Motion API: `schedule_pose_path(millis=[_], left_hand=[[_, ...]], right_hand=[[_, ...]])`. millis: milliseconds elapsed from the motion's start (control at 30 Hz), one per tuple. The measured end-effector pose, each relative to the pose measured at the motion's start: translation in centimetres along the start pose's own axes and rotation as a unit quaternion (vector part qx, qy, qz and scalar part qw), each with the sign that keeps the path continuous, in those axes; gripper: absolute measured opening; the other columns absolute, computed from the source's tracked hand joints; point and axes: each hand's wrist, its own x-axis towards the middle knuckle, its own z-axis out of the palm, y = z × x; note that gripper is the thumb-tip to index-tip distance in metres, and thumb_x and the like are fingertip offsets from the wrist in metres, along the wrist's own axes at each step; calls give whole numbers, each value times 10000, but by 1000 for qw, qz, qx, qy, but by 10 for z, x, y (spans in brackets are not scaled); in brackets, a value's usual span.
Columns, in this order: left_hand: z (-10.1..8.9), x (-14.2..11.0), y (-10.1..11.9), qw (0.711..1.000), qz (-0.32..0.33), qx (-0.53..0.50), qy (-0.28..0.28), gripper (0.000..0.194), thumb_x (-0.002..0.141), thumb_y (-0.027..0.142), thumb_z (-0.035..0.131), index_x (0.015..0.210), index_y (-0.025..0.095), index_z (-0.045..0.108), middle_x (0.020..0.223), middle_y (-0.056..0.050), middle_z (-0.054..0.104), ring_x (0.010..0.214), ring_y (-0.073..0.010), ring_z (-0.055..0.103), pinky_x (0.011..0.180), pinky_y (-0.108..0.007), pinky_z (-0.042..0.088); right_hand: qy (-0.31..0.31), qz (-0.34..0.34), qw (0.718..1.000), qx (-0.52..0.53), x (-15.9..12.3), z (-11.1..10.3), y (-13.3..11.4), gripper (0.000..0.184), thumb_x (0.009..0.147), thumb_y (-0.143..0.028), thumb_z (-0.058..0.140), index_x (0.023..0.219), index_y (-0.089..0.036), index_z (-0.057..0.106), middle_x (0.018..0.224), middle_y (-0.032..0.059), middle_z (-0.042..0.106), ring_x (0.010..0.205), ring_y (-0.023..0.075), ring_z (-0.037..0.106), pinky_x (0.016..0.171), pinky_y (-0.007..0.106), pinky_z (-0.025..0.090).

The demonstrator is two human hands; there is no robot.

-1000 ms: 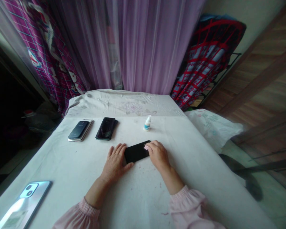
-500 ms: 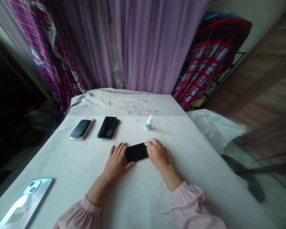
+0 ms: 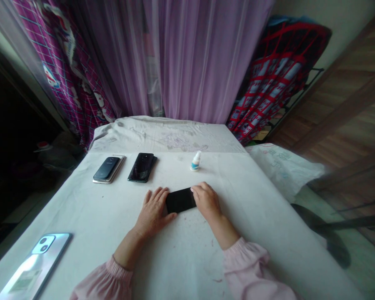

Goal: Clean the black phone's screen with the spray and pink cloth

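The purple curtains point(image 3: 193, 62) hung behind your table, thin and slightly sheer, in long vertical folds. The white table cover point(image 3: 90, 233) was smooth around you, with small reddish marks; at its far end it became wrinkled and carried a faded floral print. To the right stood a wooden panel point(image 3: 346, 121) with slats, and beside the curtains a red-gridded cloth point(image 3: 271, 83) bulged in a rounded form. A thin, crumpled plastic bag point(image 3: 284, 166) was by the right edge of the table.

Your pink sleeves point(image 3: 253, 266) were soft, gathered at the cuffs. Your left hand point(image 3: 153, 210) lay low, its thumb and fingers apart around the left end of the black phone point(image 3: 181, 200); I cannot tell if it gripped. Your right hand point(image 3: 208, 201) touched the other end with bent fingers, and whether they pinched something I cannot tell. This phone, flat and rectangular, lay slightly slanted on the cover between your hands.

A shiny silver phone point(image 3: 34, 271) lay near your left, its two round lenses upward. Farther were two stacks of phones point(image 3: 141, 167), glossy and dark on top. The smallest was a white bottle point(image 3: 195, 161), upright, with tapered top and blue label.
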Motion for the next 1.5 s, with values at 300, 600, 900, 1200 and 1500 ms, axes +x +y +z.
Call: schedule_pose_path(millis=[300, 600, 900, 1200, 1500], left_hand=[[-3, -2, 7, 1000, -1, 7, -3, 699, 817, 524, 611, 1385, 162, 420, 1436, -174, 469, 1362, -359, 367, 1120, -602, 197], [5, 1, 24, 999, 35, 23, 31, 828, 801, 672, 564, 1420, 145, 403, 1322, -183, 543, 1243, -352, 471, 1109, -607, 199], [11, 3, 36, 997, 21, 26, 65, 734, 742, 639, 654, 1289, 163, 535, 1132, -132, 575, 1089, -328, 526, 1078, -575, 309], [14, 1, 36, 997, 68, 20, 33, 712, 874, 572, 531, 1397, 109, 389, 1385, -177, 504, 1341, -336, 387, 1123, -544, 254], [11, 2, 38, 998, 56, 30, 20, 703, 891, 614, 468, 1389, 121, 413, 1403, -175, 500, 1324, -345, 417, 1105, -564, 269]], right_hand=[[19, 1, 999, 26, -8, 4, 4, 214, 899, -130, 526, 930, -225, 715, 892, 44, 640, 829, 159, 587, 743, 237, 428], [40, -41, 997, 47, -32, 1, 8, 203, 893, -116, 541, 967, -199, 710, 871, 51, 641, 815, 159, 588, 740, 239, 434], [65, -55, 995, 44, -56, -7, 0, 206, 930, -157, 507, 994, -205, 697, 861, 50, 639, 796, 159, 591, 707, 244, 423], [42, -38, 997, 46, -62, -12, -3, 192, 924, -159, 516, 932, -223, 697, 860, 37, 653, 802, 149, 597, 711, 233, 409], [20, 12, 1000, -11, -17, -5, -4, 196, 905, -166, 542, 919, -242, 722, 883, 47, 664, 807, 162, 593, 672, 246, 411]])
